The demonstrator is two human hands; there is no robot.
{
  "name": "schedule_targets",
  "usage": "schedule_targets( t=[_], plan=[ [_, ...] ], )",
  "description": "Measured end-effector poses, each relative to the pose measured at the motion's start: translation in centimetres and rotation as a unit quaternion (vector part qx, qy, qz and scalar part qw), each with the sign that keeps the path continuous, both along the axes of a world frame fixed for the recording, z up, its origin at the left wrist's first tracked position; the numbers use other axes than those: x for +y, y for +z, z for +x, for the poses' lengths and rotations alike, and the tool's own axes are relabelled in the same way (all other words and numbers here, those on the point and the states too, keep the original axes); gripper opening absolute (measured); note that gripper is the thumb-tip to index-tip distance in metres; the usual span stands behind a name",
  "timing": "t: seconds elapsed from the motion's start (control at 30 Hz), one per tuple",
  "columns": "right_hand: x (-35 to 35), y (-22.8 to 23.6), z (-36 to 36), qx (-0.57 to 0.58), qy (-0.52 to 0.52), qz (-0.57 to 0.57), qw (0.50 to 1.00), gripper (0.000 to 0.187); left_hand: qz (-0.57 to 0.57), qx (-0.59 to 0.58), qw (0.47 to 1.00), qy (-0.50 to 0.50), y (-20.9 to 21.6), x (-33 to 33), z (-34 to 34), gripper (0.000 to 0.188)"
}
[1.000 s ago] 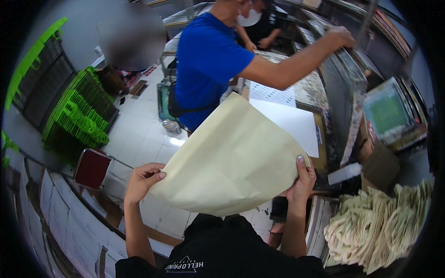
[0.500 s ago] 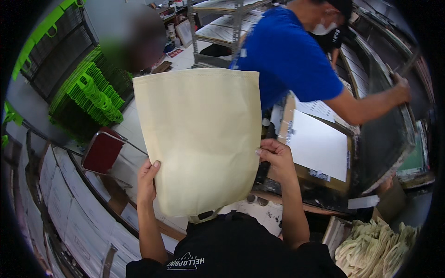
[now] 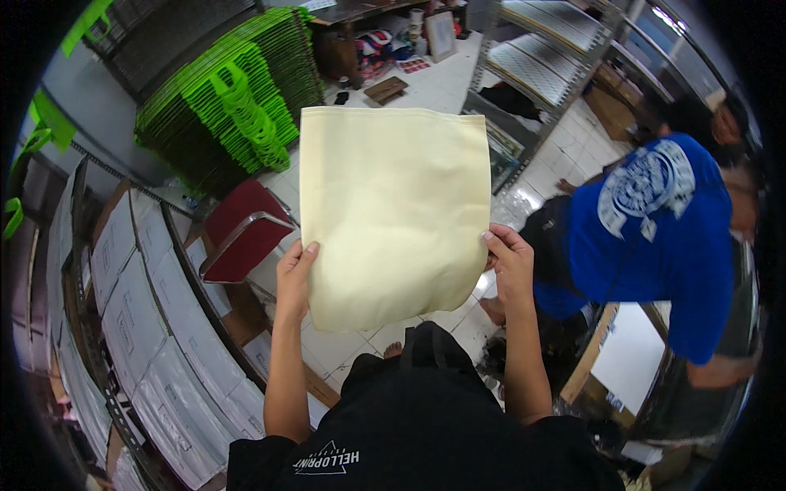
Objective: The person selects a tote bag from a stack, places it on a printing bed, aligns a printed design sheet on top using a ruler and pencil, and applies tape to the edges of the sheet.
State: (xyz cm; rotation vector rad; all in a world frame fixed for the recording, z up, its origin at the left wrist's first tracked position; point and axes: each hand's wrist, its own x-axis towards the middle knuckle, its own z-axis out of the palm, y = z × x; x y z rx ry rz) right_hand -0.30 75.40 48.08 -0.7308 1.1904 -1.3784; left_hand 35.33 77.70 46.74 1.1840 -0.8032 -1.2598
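A cream fabric bag (image 3: 395,213) is stretched flat between my two hands in front of me. Its stitched hem runs along the far edge, and its lower part bulges a little. My left hand (image 3: 293,274) pinches the bag's left edge, with the thumb on top. On the opposite side, my right hand (image 3: 511,260) grips the right edge between thumb and fingers. The fingers under the bag are partly hidden.
Left of me, a rack (image 3: 184,214) holds pale printed sheets, with a red chair (image 3: 244,225) beyond it. Bright green bags (image 3: 237,106) lie on stacked racks. A person in a blue shirt (image 3: 647,221) bends over a work table at right. A metal shelf (image 3: 544,53) stands behind.
My view has turned left, so the blue-shirted person and the table now sit farther right. The bag remains in both hands. Chair and green bags show more fully.
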Motion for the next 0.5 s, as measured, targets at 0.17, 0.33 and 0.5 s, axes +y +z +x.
schedule_targets(
  t=[0.17,0.33,0.5],
  plan=[
    [-10.9,-3.7,2.4,0.038,0.007,0.007,0.999,0.026,-0.001,-0.001,0.999,0.045,-2.7,-8.5,2.1,0.033],
    [-24.1,-6.6,5.3,0.026,-0.009,0.003,1.0,0.027,0.01,-0.041,0.994,0.1,-3.5,-19.2,2.7,0.036],
    [-37.9,-7.1,5.8,0.062,0.035,0.018,0.997,0.028,0.029,-0.007,0.992,0.122,-4.6,-30.9,4.3,0.032]
  ],
)
